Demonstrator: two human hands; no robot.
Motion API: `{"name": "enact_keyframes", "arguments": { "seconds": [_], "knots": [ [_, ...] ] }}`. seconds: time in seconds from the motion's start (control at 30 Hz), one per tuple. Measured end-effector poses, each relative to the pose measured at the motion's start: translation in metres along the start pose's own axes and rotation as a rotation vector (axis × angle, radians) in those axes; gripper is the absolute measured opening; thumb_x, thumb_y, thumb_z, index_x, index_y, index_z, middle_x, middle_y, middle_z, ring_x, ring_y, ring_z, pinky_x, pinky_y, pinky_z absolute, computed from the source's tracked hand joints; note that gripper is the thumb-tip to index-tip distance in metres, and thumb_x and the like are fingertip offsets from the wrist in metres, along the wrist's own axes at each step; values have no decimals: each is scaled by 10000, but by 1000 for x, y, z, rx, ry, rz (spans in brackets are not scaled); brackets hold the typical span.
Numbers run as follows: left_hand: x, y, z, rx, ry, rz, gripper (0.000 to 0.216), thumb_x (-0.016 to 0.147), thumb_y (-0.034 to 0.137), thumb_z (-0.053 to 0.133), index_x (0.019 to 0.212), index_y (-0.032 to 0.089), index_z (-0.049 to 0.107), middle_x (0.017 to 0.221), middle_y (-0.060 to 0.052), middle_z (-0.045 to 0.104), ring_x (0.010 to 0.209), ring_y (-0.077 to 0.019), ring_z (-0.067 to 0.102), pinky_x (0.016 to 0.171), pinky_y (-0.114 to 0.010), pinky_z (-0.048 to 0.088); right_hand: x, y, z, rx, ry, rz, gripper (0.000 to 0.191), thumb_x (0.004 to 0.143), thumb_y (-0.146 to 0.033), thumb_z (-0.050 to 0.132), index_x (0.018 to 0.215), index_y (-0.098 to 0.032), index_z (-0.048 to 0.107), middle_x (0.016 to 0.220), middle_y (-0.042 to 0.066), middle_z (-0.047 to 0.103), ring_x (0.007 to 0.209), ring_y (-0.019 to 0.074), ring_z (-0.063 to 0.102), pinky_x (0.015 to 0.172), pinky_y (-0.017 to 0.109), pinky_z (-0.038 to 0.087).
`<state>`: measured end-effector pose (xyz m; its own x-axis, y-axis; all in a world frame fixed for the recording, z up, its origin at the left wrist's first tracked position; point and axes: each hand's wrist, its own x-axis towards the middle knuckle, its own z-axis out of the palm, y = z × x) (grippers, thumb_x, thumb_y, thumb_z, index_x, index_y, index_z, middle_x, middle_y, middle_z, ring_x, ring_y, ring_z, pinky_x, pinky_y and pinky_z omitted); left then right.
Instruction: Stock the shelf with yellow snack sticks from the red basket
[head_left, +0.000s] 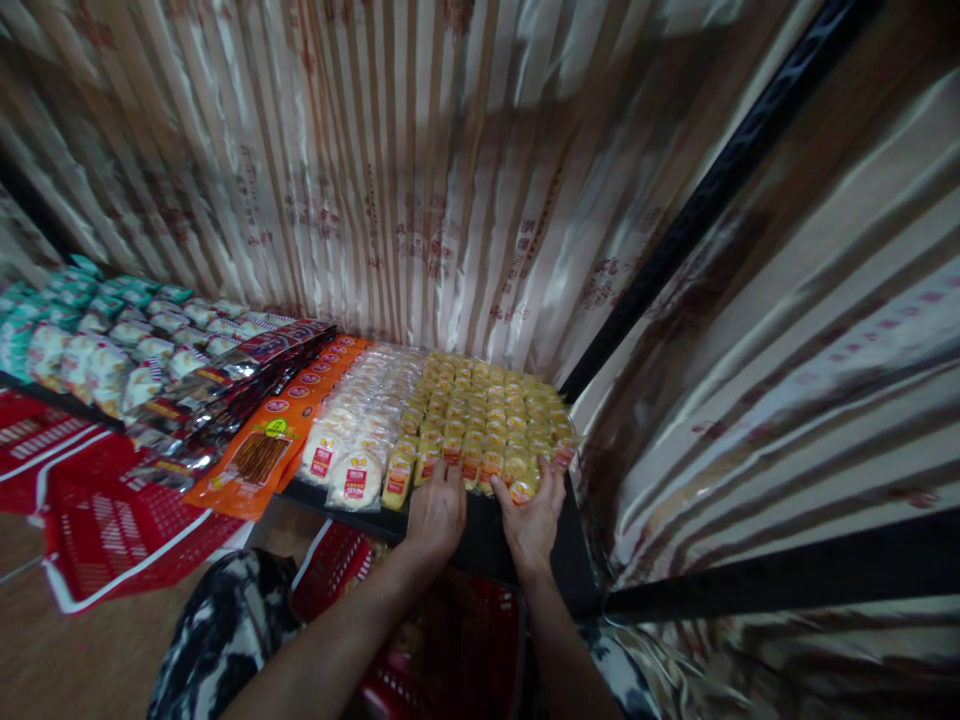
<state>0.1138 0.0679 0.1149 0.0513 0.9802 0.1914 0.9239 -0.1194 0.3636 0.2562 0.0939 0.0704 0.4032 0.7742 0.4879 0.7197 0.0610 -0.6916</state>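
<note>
Rows of yellow wrapped snack cakes with red labels stand on a dark shelf. My left hand is at the front row, its fingers curled close together against the wrappers. What its fingertips hold, if anything, is hidden. My right hand is at the row's right end, thumb and fingers on either side of a wrapped cake. Left of the yellow rows lie round, pale cakes in clear wrappers, with red labels.
An orange snack bag, dark shiny packets and green-white packets continue leftward. Red baskets stand below the left side, another under my arms. Behind hangs pleated printed sheeting; a black post rises at right.
</note>
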Motion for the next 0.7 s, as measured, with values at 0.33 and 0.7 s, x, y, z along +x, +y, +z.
{"name": "enact_keyframes", "arguments": {
  "seconds": [0.33,0.7],
  "knots": [
    [8,-10,-12,21,-3,-93,291,830,16,316,1024,70,525,1036,-148,550,988,-215,530,870,-328,431,-2,5,1,18,-9,1,852,680,-613,569,1339,-127,333,1430,184,250,1318,317,256,1046,464,277],
    [21,-23,-19,-107,-48,-82,272,835,27,310,979,95,530,994,-129,561,955,-191,533,859,-297,415,-1,6,1,54,1,2,946,665,-604,594,1385,-101,241,1406,204,292,1311,309,270,1054,463,266]
  ]
}}
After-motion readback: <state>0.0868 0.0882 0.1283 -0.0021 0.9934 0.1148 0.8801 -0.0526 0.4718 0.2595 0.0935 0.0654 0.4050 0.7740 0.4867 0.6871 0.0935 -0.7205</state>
